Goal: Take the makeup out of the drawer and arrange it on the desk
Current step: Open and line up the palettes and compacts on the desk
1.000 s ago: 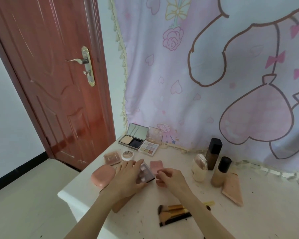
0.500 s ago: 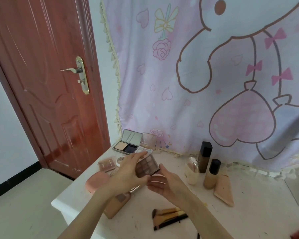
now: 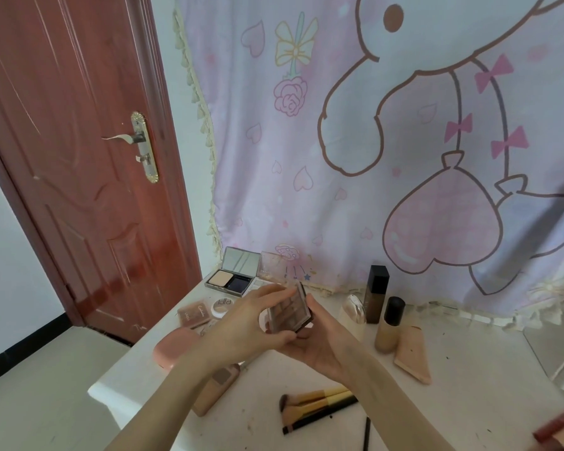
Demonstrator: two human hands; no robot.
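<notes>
A: What have you got?

B: The palette (image 3: 290, 309), lifted off the desk (image 3: 453, 402). Your left hand (image 3: 251, 323) pinches its near and far edges; your right hand (image 3: 319, 346) cups it from below, probably so you can tilt it and check it.

A: And around the grip?

B: Just beyond it sits the open compact (image 3: 233, 275), left of it the pink case (image 3: 176, 348). To the right stand two bottles (image 3: 383, 307); nearer you lie the brushes (image 3: 316, 406). I'd say it needs a free spot among them.
</notes>
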